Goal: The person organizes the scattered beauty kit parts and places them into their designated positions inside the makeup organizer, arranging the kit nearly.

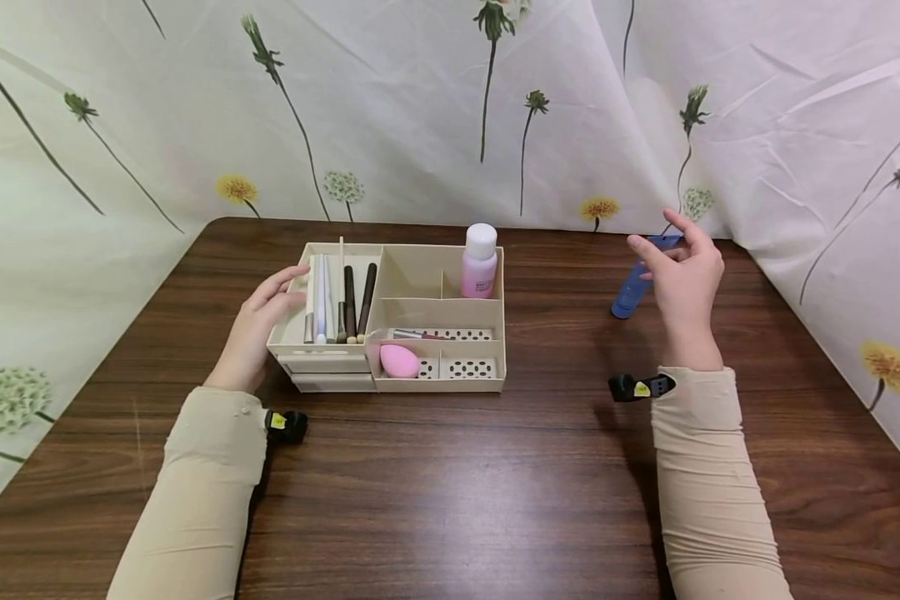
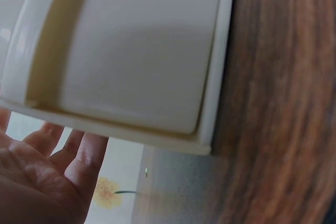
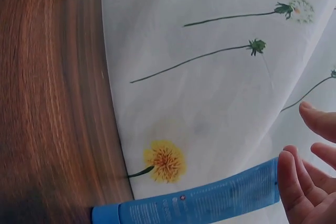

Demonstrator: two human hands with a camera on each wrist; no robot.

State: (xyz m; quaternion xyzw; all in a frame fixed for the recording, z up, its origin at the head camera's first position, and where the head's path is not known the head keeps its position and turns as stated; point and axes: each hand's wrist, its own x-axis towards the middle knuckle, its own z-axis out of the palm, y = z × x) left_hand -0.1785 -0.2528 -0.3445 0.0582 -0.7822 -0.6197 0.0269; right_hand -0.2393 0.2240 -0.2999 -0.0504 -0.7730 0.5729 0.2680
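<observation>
A cream desk organizer (image 1: pixel 438 385) stands left of centre on the table. Its left compartment holds several makeup brushes (image 1: pixel 350 292); on the right are a pink bottle with a white cap (image 1: pixel 479 262), a pink makeup sponge (image 1: pixel 400 362) and a slim tube (image 1: pixel 418 335). My left hand (image 1: pixel 258 321) rests at the organizer's left side, its fingertips at the rim, fingers fairly straight. A blue squeeze tube (image 3: pixel 199 203) stands on its cap at the right. Beside its top end is my right hand (image 1: pixel 686 279), thumb and fingers apart; whether the fingertips touch the tube is unclear.
The brown wooden table (image 1: pixel 435 492) ends at the back against a white cloth (image 1: pixel 420 108) printed with dandelions. Drawers (image 1: pixel 333 382) show at the organizer's lower left front. Each wrist wears a black camera strap.
</observation>
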